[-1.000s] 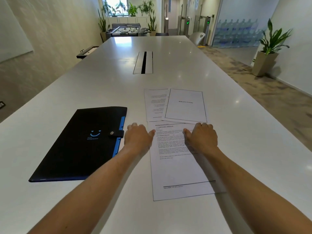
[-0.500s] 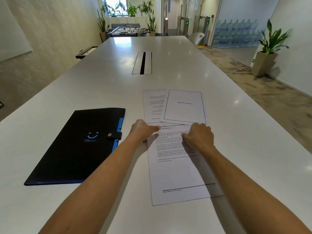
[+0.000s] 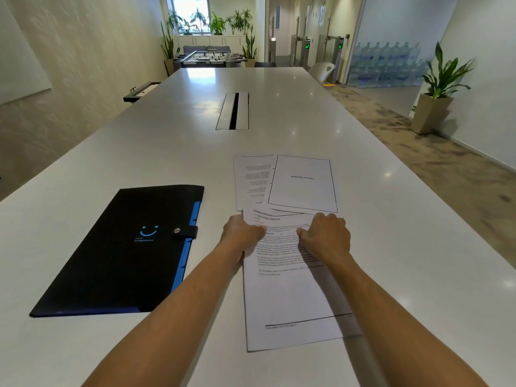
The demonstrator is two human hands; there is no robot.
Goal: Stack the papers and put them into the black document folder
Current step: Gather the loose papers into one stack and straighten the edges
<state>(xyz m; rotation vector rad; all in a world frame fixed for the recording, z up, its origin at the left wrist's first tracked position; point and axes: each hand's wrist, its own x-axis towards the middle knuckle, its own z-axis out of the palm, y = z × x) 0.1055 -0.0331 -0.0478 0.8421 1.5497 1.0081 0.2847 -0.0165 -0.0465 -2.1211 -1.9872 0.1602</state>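
Note:
A black document folder [image 3: 117, 252] with a blue edge and a snap strap lies closed on the table at my left. Three printed sheets lie to its right: a near text page [image 3: 290, 291], a bordered "Bibliography" page [image 3: 303, 182] beyond it, and a third text page [image 3: 252, 177] partly under that one. My left hand [image 3: 242, 233] rests on the near page's top left corner, fingers curled at the edge. My right hand [image 3: 326, 238] presses on its upper right part, fingers bent at the top edge under the Bibliography page.
The long white table [image 3: 405, 261] stretches ahead, with a cable slot [image 3: 233, 110] in its middle. A potted plant [image 3: 434, 99] stands on the floor at the right, beyond the table's edge. A chair [image 3: 321, 71] stands at the far right.
Both hands have slid forward up the near page to its top edge. The left thumb has moved onto the page's corner, and the fingers have curled.

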